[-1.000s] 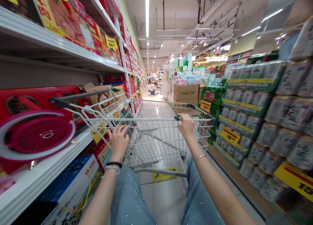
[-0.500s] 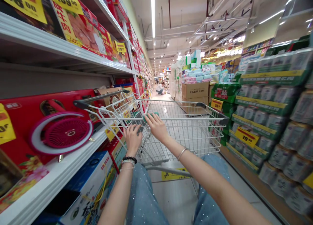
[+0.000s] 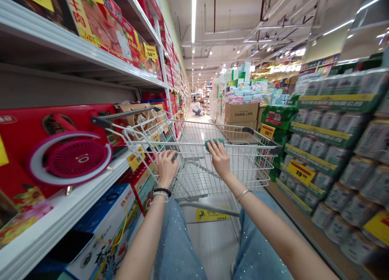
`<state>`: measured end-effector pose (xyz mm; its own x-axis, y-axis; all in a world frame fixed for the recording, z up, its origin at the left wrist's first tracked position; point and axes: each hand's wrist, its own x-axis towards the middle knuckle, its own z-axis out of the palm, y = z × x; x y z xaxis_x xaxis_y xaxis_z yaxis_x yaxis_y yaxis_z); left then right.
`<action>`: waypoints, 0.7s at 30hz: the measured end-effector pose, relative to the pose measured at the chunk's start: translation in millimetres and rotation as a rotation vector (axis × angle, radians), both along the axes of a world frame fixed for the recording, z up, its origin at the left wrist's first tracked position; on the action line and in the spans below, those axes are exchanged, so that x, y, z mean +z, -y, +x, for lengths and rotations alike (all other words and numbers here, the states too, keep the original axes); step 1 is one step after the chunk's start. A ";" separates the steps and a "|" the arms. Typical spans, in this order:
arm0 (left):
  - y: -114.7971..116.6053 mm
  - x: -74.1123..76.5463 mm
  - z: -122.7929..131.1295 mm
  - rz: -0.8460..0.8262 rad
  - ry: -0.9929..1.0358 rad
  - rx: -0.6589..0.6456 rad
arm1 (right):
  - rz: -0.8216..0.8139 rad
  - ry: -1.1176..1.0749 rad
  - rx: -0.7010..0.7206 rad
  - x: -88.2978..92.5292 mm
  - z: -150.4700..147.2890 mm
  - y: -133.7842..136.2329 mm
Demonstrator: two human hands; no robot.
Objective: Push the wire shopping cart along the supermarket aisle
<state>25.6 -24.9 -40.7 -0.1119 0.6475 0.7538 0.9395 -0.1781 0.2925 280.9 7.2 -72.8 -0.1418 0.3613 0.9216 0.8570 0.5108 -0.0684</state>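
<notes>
A wire shopping cart [image 3: 249,162] stands sideways in front of my knees, its basket showing only bare wire. My right hand [image 3: 220,158] presses a green scouring pad [image 3: 214,144] onto the cart's top rail, right of the middle. The fingers lie over the pad, which peeks out above them. Farther left, my left hand [image 3: 165,166] is closed round the same near rim of the cart, close to its handle end. Beaded bracelets circle the left wrist and a thin bangle the right.
Shelves [image 3: 91,57] of red gift boxes run along the left. A magenta fan [image 3: 82,158] sits on the lower shelf. Stacked can packs [image 3: 322,150] line the right side, with a wet wipes carton [image 3: 241,113] behind the cart. Far down the aisle a person [image 3: 197,109] crouches.
My right hand has slid right along the cart's rail with the scouring pad. My left hand has stayed at nearly the same place on the rim.
</notes>
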 end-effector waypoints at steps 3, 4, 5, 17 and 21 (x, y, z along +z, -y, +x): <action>-2.0 0.5 3.4 0.001 -0.011 -0.007 | -0.026 0.018 0.053 7.7 -51.9 -3.8; -1.8 0.9 4.3 -0.001 -0.013 -0.009 | -0.036 0.032 0.075 12.1 -70.4 -4.2; -1.2 1.4 5.0 -0.005 -0.014 -0.009 | -0.041 0.045 0.097 16.7 -87.4 -4.2; 0.7 0.9 -1.3 -0.030 -0.011 -0.076 | 0.021 0.201 0.218 8.5 -52.7 -5.7; -2.8 -1.0 2.0 -0.019 -0.006 -0.084 | 0.021 0.056 0.116 0.9 -20.5 -4.2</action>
<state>27.6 -22.1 -41.7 -0.0522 0.6683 0.7420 0.9230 -0.2514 0.2913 260.4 11.4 -72.0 -0.2325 0.3206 0.9182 0.7941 0.6076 -0.0111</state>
